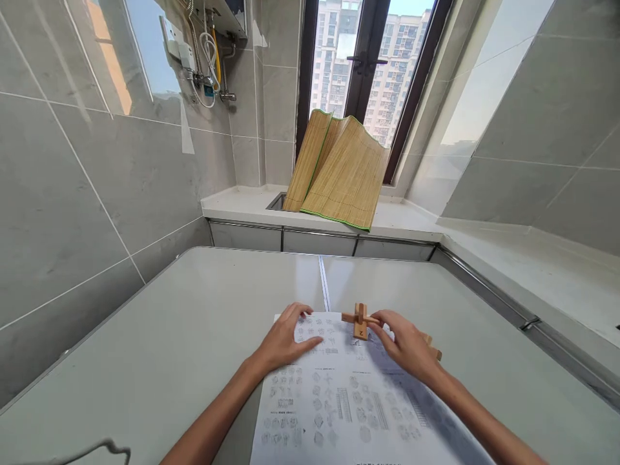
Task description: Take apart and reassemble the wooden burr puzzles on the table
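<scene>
Here, a person's two bare hands work over a grey table (194, 310). The left hand (285, 339) lies flat with its fingers spread open, resting on the top part of a printed sheet (339, 407) of diagrams. The right hand (407, 345) pinches one arm of a small wooden cross puzzle (360, 321) between thumb and fingertips. The puzzle stands upright on the sheet, between the two hands. More wooden sticks (434, 350) peek out from behind the right hand's knuckles. Farther off, a bamboo mat (343, 174) leans against a window.
</scene>
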Available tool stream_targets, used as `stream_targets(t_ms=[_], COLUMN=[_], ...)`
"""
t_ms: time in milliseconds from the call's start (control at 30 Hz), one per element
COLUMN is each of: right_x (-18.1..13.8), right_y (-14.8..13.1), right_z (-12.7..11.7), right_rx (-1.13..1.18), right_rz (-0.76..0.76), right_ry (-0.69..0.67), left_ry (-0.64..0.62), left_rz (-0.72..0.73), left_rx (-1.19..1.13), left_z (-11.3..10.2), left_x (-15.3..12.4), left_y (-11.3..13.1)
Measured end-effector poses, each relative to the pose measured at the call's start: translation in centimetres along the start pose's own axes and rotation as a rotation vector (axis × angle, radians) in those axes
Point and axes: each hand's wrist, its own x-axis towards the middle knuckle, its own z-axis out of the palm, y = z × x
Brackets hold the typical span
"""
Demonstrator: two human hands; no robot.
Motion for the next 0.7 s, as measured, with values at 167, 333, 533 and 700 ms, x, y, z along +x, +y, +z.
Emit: stream_targets(t_ms=[167, 333, 533, 700], right_x=[0.2, 1.6, 2.5, 2.4], right_y=[-2.5, -3.1, -3.0, -2.1], right_z=[2.8, 4.3, 5.5, 6.9], right_rx=[0.158, 0.277, 0.386, 0.408], right_rz=[-0.097, -0.122, -0.093, -0.075], right_ry=[-0.015, -0.035, -0.103, -0.132], left_ry=[-0.137, -0.103, -0.005, 0.020], left_rz=[-0.011, -0.014, -0.073, -0.115], left_rx=[-0.259, -0.334, -0.293, -0.254], left_z=[2.8, 3.3, 3.1, 3.7], left_x=[1.8, 2.6, 2.8, 2.7], left_y=[1.3, 0.8, 0.3, 0.0])
